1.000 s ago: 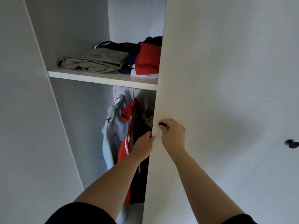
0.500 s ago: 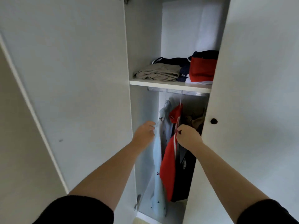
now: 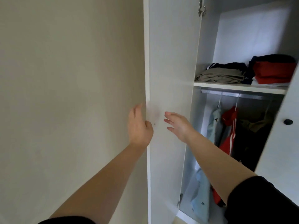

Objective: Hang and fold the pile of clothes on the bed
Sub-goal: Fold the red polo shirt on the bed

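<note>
The white laminate left door (image 3: 171,62) has swung from half open to flat out toward the matte beige wall (image 3: 64,78), and my view has turned left with it. The wardrobe now stands wide open for hanging, I judge, though the pile of clothes and the bed are out of view, so nothing is in hand to hang.

The smooth white right door (image 3: 281,151) cuts the opening's right side. Inside, a flat white shelf (image 3: 239,88) sits over a thin metal rail (image 3: 231,93). From the rail hang a limp pale blue printed shirt (image 3: 213,125), a red jacket with white stripes (image 3: 229,117) and a dark garment (image 3: 247,146). On the shelf lie creased beige folded trousers (image 3: 221,75) beside a folded red cloth (image 3: 273,71).

My left hand (image 3: 139,126), motion-blurred, rests at the left door's outer edge with fingers straight, holding nothing. My right hand (image 3: 178,125) has let go of the red jacket and hovers, fingers spread and empty, before the door's inner face. A small round black knob (image 3: 288,122) marks the right door.
</note>
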Action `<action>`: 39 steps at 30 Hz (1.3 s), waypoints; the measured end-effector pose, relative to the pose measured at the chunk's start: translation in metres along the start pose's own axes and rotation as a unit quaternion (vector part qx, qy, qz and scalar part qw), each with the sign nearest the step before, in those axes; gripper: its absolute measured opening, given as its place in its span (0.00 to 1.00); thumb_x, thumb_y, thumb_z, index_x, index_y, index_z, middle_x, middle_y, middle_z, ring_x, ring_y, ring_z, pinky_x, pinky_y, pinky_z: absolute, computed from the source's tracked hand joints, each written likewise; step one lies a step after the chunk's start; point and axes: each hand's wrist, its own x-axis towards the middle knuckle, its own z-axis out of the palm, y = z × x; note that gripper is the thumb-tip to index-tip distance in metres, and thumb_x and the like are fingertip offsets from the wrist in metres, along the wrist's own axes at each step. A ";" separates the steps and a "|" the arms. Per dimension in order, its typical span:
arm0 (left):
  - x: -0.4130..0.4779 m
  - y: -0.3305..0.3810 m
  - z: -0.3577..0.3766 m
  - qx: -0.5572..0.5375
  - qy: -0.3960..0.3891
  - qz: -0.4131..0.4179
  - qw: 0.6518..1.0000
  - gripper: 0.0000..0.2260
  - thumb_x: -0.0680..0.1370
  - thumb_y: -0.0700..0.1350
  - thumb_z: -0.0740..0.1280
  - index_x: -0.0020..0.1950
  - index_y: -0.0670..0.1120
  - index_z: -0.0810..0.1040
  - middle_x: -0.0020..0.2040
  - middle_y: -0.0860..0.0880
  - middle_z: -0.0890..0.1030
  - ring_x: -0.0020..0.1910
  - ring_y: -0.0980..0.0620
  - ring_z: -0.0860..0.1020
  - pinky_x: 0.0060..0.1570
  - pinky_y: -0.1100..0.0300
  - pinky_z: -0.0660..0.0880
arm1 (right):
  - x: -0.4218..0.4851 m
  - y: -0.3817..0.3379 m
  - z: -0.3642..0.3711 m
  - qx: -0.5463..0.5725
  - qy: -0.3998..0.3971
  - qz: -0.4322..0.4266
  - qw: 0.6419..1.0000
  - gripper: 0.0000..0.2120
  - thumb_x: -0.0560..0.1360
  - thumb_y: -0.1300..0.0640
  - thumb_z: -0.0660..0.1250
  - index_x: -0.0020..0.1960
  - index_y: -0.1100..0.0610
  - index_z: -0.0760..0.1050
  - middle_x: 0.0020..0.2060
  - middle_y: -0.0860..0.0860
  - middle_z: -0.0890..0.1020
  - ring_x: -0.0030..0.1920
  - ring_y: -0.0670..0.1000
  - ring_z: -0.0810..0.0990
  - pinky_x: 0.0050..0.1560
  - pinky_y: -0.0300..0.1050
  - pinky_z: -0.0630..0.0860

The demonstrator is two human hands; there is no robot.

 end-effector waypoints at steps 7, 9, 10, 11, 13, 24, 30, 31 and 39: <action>0.007 -0.009 -0.004 -0.295 -0.159 -0.258 0.906 0.16 0.77 0.25 0.55 0.61 0.28 0.74 0.54 0.40 0.78 0.39 0.53 0.80 0.41 0.67 0.74 | -0.023 -0.010 0.011 0.061 -0.012 0.019 0.998 0.21 0.84 0.50 0.50 0.73 0.59 0.64 0.71 0.52 0.69 0.71 0.51 0.67 0.72 0.52 0.60; 0.007 -0.007 -0.002 -0.259 -0.196 -0.234 0.916 0.16 0.76 0.24 0.54 0.60 0.28 0.75 0.52 0.42 0.79 0.32 0.61 0.80 0.35 0.71 0.72 | -0.030 -0.012 0.000 0.058 0.003 0.008 0.998 0.22 0.84 0.50 0.48 0.73 0.59 0.64 0.71 0.52 0.69 0.71 0.50 0.67 0.72 0.52 0.59; 0.007 -0.004 -0.001 -0.258 -0.218 -0.205 0.919 0.16 0.75 0.23 0.54 0.60 0.26 0.73 0.53 0.40 0.78 0.31 0.63 0.80 0.34 0.73 0.72 | -0.033 -0.013 -0.006 0.056 0.009 0.001 0.998 0.22 0.84 0.50 0.47 0.73 0.59 0.64 0.71 0.52 0.70 0.71 0.50 0.67 0.73 0.52 0.59; 0.005 0.001 0.002 -0.254 -0.238 -0.169 0.922 0.17 0.72 0.21 0.57 0.60 0.23 0.71 0.55 0.38 0.76 0.33 0.63 0.80 0.36 0.73 0.73 | -0.036 -0.013 -0.013 0.052 0.018 -0.006 0.998 0.22 0.84 0.50 0.47 0.73 0.59 0.65 0.70 0.52 0.70 0.70 0.50 0.68 0.73 0.53 0.59; -0.001 0.008 0.015 -0.235 -0.282 -0.111 0.924 0.23 0.65 0.21 0.64 0.61 0.25 0.71 0.57 0.38 0.76 0.42 0.61 0.80 0.42 0.76 0.71 | -0.042 -0.015 -0.032 0.031 0.057 -0.025 0.998 0.21 0.84 0.50 0.48 0.70 0.59 0.68 0.68 0.52 0.73 0.66 0.49 0.72 0.72 0.53 0.61; -0.037 0.086 0.149 -0.104 -0.310 0.058 0.943 0.07 0.73 0.45 0.73 0.49 0.44 0.84 0.44 0.52 0.84 0.42 0.55 0.80 0.45 0.75 0.71 | -0.085 -0.036 -0.172 -0.019 0.175 -0.042 0.983 0.17 0.84 0.50 0.49 0.58 0.55 0.74 0.47 0.53 0.84 0.49 0.51 0.82 0.56 0.48 0.76; -0.042 0.146 0.240 -0.043 -0.332 0.139 0.932 0.09 0.74 0.47 0.72 0.49 0.43 0.82 0.45 0.48 0.83 0.42 0.51 0.78 0.43 0.65 0.70 | -0.090 -0.046 -0.259 -0.035 0.219 -0.051 0.974 0.14 0.83 0.54 0.53 0.56 0.57 0.76 0.50 0.54 0.83 0.52 0.54 0.81 0.54 0.49 0.77; -0.042 0.155 0.256 -0.029 -0.330 0.146 0.932 0.09 0.74 0.47 0.71 0.49 0.42 0.81 0.46 0.48 0.83 0.44 0.50 0.79 0.44 0.63 0.71 | -0.089 -0.046 -0.272 -0.047 0.230 -0.052 0.971 0.14 0.82 0.54 0.54 0.56 0.57 0.76 0.50 0.53 0.83 0.52 0.53 0.81 0.53 0.48 0.77; -0.027 0.202 0.372 0.039 -0.328 0.148 0.932 0.09 0.78 0.44 0.65 0.51 0.40 0.79 0.49 0.43 0.82 0.49 0.43 0.78 0.46 0.57 0.70 | -0.053 -0.052 -0.395 -0.245 0.353 -0.052 0.902 0.14 0.78 0.62 0.60 0.62 0.58 0.74 0.53 0.56 0.81 0.48 0.54 0.80 0.50 0.47 0.75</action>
